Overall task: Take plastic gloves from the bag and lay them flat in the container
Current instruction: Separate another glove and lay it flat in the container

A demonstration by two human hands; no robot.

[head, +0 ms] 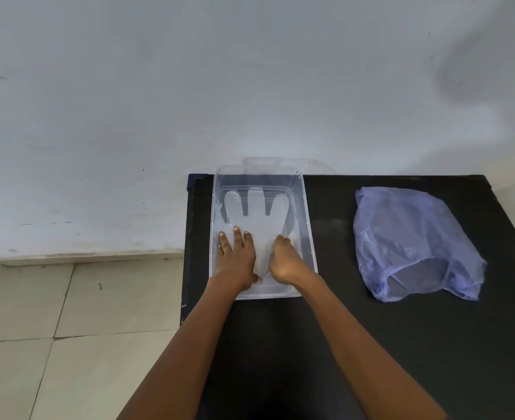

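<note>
A clear plastic container (308, 219) sits at the left end of a black table. Inside it a translucent plastic glove (257, 213) lies flat, its fingers pointing away from me. My left hand (236, 259) rests palm down on the glove's near left part, fingers spread. My right hand (285, 262) presses on the glove's near right part with its fingers curled; whether it pinches the plastic is unclear. A crumpled blue plastic bag (411, 241) lies on the table to the right of the container, its opening facing me.
The black table (341, 328) stands against a pale wall (250, 86). Its left edge runs just beside the container, with a tiled floor (68, 328) below on the left. A clear lid-like sheet (317, 165) shows behind the container.
</note>
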